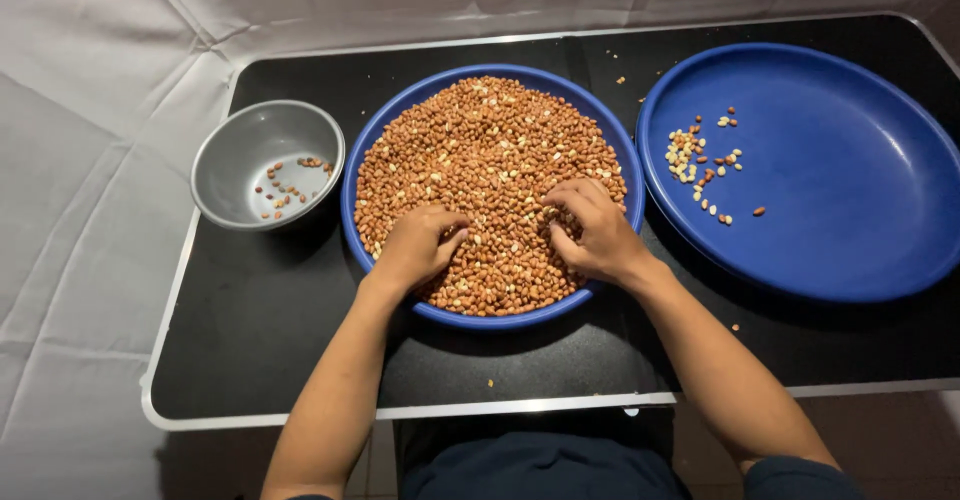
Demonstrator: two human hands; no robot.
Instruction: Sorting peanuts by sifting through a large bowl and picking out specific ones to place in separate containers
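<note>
Black table [260, 320], reddish-brown peanuts [490, 150] heaped, both hands buried in them

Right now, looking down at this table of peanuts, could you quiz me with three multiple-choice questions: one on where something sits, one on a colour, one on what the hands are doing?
1. Where is the grey metal bowl?
A. Left of the peanut plate
B. Right of it
C. On top of it

2. What colour is the nearly bare plate on the right?
A. Red
B. Blue
C. White

3. What are the left hand and right hand doing?
A. Resting on the black table
B. Lifting the bowl
C. Resting in the heap of peanuts

Answers: 1 A, the bowl stands at the table's left end. 2 B, it is blue like the middle plate. 3 C, both hands lie on the peanuts, fingers curled among them.
</note>
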